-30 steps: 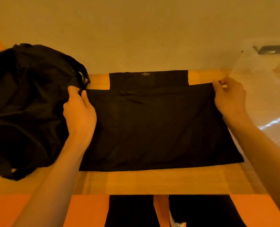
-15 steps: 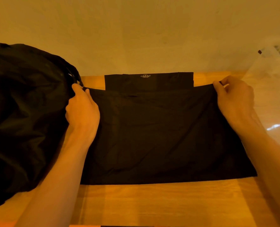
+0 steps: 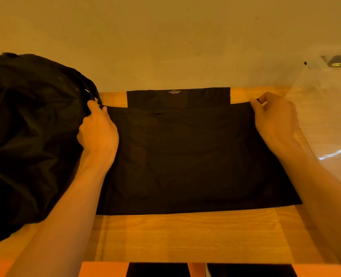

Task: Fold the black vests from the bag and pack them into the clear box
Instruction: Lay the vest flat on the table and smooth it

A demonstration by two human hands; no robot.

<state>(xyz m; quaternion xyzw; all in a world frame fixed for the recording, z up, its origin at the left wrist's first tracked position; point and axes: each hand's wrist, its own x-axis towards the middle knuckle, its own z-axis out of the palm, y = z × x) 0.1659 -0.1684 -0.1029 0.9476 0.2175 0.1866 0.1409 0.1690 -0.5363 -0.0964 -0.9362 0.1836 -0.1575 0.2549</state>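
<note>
The left hand [image 3: 98, 132] lies knuckles-up at the vest's 9 o'clock edge, its fingers [image 3: 94, 108] curled together and pinched on the far left corner of the folded-over layer. The right hand [image 3: 275, 116] mirrors it at 3 o'clock, thumb and forefinger closed on the far right corner. The black vest [image 3: 185, 156] lies flat on the wooden surface [image 3: 185, 236] between the two hands, a narrower band with a small printed label showing past the fold at 12 o'clock. The black bag [image 3: 29, 132] slumps at 9 o'clock, touching the left hand. The clear box [image 3: 329, 108] stands at 3 o'clock, just beside the right hand.
</note>
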